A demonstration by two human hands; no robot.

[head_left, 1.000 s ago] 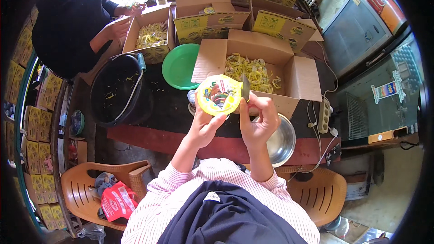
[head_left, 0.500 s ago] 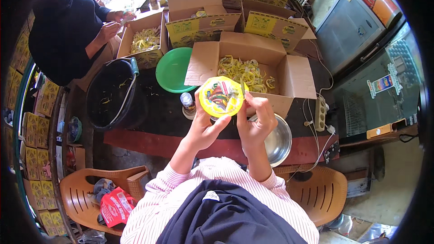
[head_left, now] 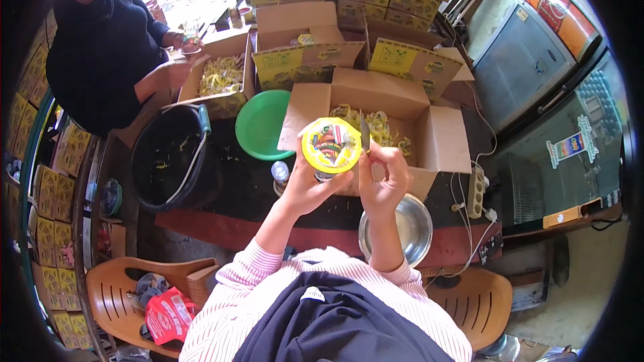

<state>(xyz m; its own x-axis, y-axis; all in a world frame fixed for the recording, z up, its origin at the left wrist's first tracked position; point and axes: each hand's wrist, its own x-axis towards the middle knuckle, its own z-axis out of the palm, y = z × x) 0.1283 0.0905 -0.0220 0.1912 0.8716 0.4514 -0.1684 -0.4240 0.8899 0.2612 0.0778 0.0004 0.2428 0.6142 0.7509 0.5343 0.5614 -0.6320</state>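
My left hand (head_left: 302,188) is wrapped around a small cup with a round yellow printed film lid (head_left: 331,145), holding it lid up and tilted toward me. A strip of the cup's side shows under the lid. In my right hand (head_left: 384,177) is a small knife (head_left: 364,131), pinched between thumb and fingers, its narrow blade pointing away from me along the lid's right edge. Whether the blade touches the film, I cannot tell. Behind the cup stands an open carton (head_left: 307,117) with curled yellow trimmings (head_left: 382,127) in it.
A steel bowl (head_left: 419,234) lies beyond my right wrist, and a can (head_left: 280,173) left of the cup. Farther left are a green basin (head_left: 256,127) and a black bucket (head_left: 151,181). Power strip (head_left: 476,191) and cables lie right. Another person (head_left: 100,60) works at the far left.
The lid faces me at a different tilt, and more of the cup's side shows. The knife stands more upright by the rim. The surroundings sit lower in view. The other person's hands have moved.
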